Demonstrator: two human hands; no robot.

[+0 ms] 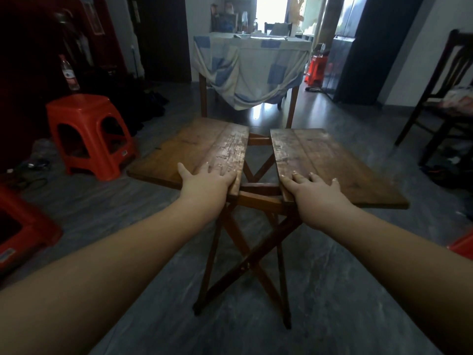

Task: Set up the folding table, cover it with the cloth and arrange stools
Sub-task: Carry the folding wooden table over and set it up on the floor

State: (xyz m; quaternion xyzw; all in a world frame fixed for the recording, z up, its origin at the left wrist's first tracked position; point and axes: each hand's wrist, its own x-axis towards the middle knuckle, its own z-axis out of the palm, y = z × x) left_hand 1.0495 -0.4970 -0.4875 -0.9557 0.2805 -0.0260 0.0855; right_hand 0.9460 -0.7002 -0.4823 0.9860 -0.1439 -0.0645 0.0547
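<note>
Wooden desk (pixel 204 147) leaves sit apart over crossed legs. We press left hand (pixel 207 181) and right hand (pixel 311 190) flat, fingers released, likely closing the gap.

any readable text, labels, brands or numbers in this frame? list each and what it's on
None can be read.
Red label on the plastic bottle: print too blurred.
Small sticker on the orange stool: too small.
Sticker on the red stool at the left edge: blurred.
Picture on the dark wall at upper left: too dark to tell.
Folding table under the hands: no text visible.
</note>
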